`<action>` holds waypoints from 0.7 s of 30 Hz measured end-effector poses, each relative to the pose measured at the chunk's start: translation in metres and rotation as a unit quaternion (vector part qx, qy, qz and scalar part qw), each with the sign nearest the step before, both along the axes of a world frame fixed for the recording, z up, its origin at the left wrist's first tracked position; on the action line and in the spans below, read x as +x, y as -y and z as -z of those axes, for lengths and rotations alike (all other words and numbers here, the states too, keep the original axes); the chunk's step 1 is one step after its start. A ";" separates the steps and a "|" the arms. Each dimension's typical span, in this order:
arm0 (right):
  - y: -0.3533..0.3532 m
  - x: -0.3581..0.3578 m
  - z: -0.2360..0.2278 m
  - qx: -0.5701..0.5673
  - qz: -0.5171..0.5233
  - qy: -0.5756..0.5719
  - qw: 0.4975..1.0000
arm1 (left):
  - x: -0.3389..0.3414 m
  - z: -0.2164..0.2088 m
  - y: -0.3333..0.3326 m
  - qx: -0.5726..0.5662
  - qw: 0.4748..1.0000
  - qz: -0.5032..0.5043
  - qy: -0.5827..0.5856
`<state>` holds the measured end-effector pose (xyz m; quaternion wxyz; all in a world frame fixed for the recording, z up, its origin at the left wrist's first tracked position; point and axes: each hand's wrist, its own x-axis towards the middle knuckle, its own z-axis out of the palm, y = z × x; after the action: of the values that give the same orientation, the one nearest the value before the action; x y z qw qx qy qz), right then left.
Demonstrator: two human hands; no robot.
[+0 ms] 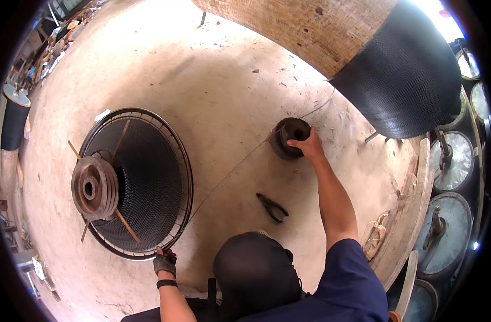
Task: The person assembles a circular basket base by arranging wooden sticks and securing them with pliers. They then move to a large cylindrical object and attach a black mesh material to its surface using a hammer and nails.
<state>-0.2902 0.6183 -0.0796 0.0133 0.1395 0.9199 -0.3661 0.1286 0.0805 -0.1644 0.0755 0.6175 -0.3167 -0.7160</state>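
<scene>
My left hand [166, 262], in a fingerless dark glove, has its fingers curled on the lower rim of a wide round mesh cone [154, 182] made of dark wire. Wooden sticks and a grooved, rusty pulley-like wheel [95, 188] sit at the cone's middle. On the floor to the right stands a dark ring-shaped block [284, 147]. My right hand [310, 146] grips it, the thumb at its central hole and the fingers around its outer side. A thin wire [229, 173] runs from the cone's rim toward this block and continues beyond it.
Pliers [272, 207] with dark handles lie on the floor between my arms. A large drum [401, 75], part wood and part black mesh, stands on legs at the upper right. Wooden planks [406, 231] and several round-ended drums [444, 236] line the right side. Clutter lies far left.
</scene>
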 end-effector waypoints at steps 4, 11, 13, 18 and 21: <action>0.023 0.024 0.014 0.094 -0.020 -0.137 0.986 | 0.002 0.002 0.012 0.025 0.999 -0.005 0.024; 0.095 0.227 0.033 0.185 -0.253 -0.064 0.948 | -0.006 -0.040 -0.017 0.076 0.855 0.473 0.200; 0.096 0.249 0.036 0.191 -0.278 0.011 0.941 | -0.030 -0.062 -0.051 -0.128 0.304 0.919 0.216; 0.112 0.238 0.021 0.196 -0.169 0.141 0.956 | -0.058 -0.083 -0.102 -0.222 0.324 0.908 0.146; 0.096 0.223 0.039 0.237 -0.180 0.191 0.936 | -0.062 -0.043 -0.120 -0.240 0.506 0.827 0.042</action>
<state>-0.0676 0.5222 -0.1190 0.2213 0.0386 0.9697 -0.0958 0.0668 0.2005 -0.1210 -0.4190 0.0626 -0.8463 -0.3230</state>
